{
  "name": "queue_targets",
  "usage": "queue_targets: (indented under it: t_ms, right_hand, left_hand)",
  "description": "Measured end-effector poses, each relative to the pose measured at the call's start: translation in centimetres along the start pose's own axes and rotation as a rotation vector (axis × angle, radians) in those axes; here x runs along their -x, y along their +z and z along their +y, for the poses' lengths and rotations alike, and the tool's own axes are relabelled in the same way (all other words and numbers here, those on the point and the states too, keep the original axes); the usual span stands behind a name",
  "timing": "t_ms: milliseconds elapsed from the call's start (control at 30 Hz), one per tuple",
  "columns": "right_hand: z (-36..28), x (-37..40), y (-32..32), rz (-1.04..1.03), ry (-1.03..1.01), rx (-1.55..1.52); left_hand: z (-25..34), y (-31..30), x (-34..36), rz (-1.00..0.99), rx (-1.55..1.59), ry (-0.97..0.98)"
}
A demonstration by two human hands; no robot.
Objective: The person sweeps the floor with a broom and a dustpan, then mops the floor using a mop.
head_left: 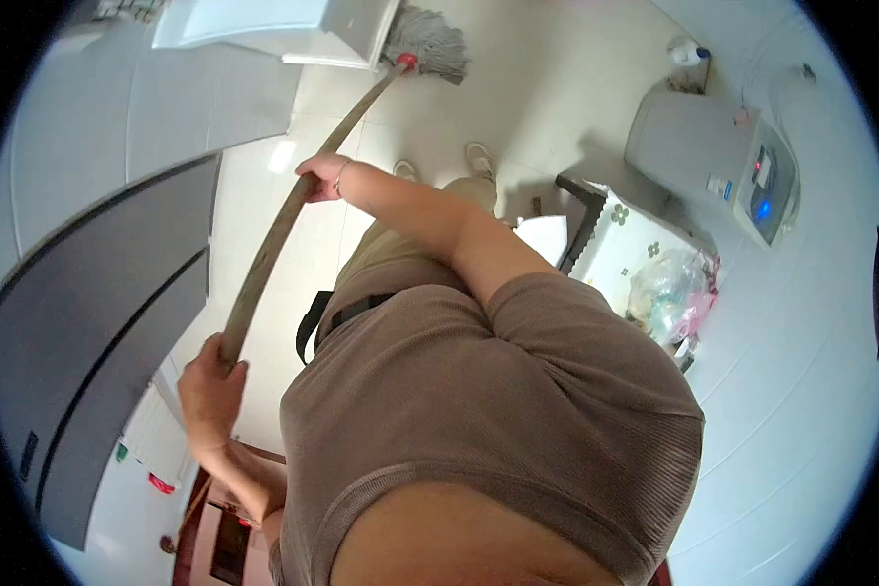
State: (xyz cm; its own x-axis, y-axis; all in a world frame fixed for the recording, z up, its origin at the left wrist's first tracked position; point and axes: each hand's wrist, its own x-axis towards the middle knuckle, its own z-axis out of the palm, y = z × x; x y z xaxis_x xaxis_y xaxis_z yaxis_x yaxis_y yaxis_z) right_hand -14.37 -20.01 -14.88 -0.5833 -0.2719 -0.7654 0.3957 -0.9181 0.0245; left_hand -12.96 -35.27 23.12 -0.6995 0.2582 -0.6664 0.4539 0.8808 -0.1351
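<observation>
A mop with a long wooden handle point(267, 252) runs from the lower left to the top of the view. Its grey string head point(432, 44) lies on the pale tiled floor, joined to the handle by a red collar point(406, 62). Near the handle's upper end, my left hand point(212, 389) is closed round the wood. Farther down the shaft, my right hand point(324, 178) also grips it, with a thin bracelet at the wrist. The mop head rests beside the corner of a white cabinet-like piece point(347, 34).
Grey cabinet fronts point(117, 332) line the left side. On the right stand a grey appliance point(689, 146) with a lit blue panel and a table with a flower-patterned cover point(606, 239), bearing plastic bags point(672, 293). A white bottle point(687, 51) stands at top right.
</observation>
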Motion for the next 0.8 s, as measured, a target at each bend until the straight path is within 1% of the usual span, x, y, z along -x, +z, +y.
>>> queue_targets:
  t_ms: [33, 67, 100, 167, 200, 233, 300, 333, 367, 433, 467, 500, 533, 567, 633, 667, 733, 767, 800]
  right_hand:
    - [-0.1, 1.0, 0.2, -0.002, 0.003, -0.017]
    - [-0.2, 1.8, -0.1, -0.026, -0.045, -0.033]
    - [-0.5, 2.7, -0.5, -0.049, -0.093, -0.048]
    - [-1.5, 4.4, -1.5, -0.006, -0.145, -0.118]
    - [-2.1, 5.1, -2.4, 0.000, -0.175, -0.141]
    - [-2.8, 5.9, -3.3, 0.006, -0.205, -0.162]
    - [-4.1, 7.3, -5.6, 0.054, -0.236, -0.202]
    - [-4.8, 8.4, -6.9, 0.126, -0.254, -0.263]
    - [-5.5, 9.4, -8.1, 0.195, -0.271, -0.325]
    - [-6.3, 9.6, -12.0, 0.184, -0.320, -0.370]
    - [-6.7, 10.2, -13.9, 0.213, -0.319, -0.402]
    - [-7.1, 10.9, -15.6, 0.243, -0.316, -0.432]
    - [-7.5, 11.7, -17.5, 0.250, -0.318, -0.491]
    - [-7.7, 12.4, -19.2, 0.286, -0.365, -0.519]
    - [-8.3, 15.3, -22.9, 0.316, -0.380, -0.502]
    - [-8.7, 16.5, -24.7, 0.317, -0.383, -0.506]
    - [-9.0, 17.6, -29.1, 0.418, -0.419, -0.536]
    - [-9.2, 18.0, -31.5, 0.420, -0.421, -0.537]
    - [-9.2, 18.1, -34.3, 0.462, -0.479, -0.568]
  left_hand:
    - [0.2, -1.4, -0.1, -0.004, -0.045, 0.021]
    - [0.5, -2.5, -0.4, 0.008, -0.023, 0.079]
    - [1.6, -3.6, -0.7, 0.021, -0.091, 0.068]
    - [3.4, -5.7, -1.4, 0.050, -0.075, 0.173]
    - [5.3, -7.3, -2.0, -0.046, -0.067, 0.175]
    - [6.1, -7.5, -2.9, -0.046, -0.075, 0.202]
    - [7.7, -8.1, -5.0, -0.081, -0.036, 0.332]
    - [9.2, -8.1, -5.4, -0.035, -0.020, 0.437]
    - [10.8, -8.1, -6.0, -0.036, -0.026, 0.461]
    - [13.9, -8.1, -7.3, -0.013, -0.106, 0.678]
    - [16.3, -8.4, -7.8, -0.120, -0.142, 0.594]
    - [17.9, -8.1, -8.3, -0.122, -0.151, 0.604]
    - [19.5, -7.6, -8.8, -0.144, -0.145, 0.648]
    - [21.2, -7.2, -9.2, -0.166, -0.137, 0.691]
    - [25.3, -6.5, -9.2, -0.148, -0.178, 0.706]
    - [27.4, -6.0, -9.4, -0.180, -0.204, 0.732]
    - [31.6, -4.9, -10.3, -0.215, -0.231, 0.763]
    - [33.7, -4.1, -11.0, -0.249, -0.280, 0.782]
    - [35.3, -3.0, -11.3, -0.285, -0.328, 0.799]
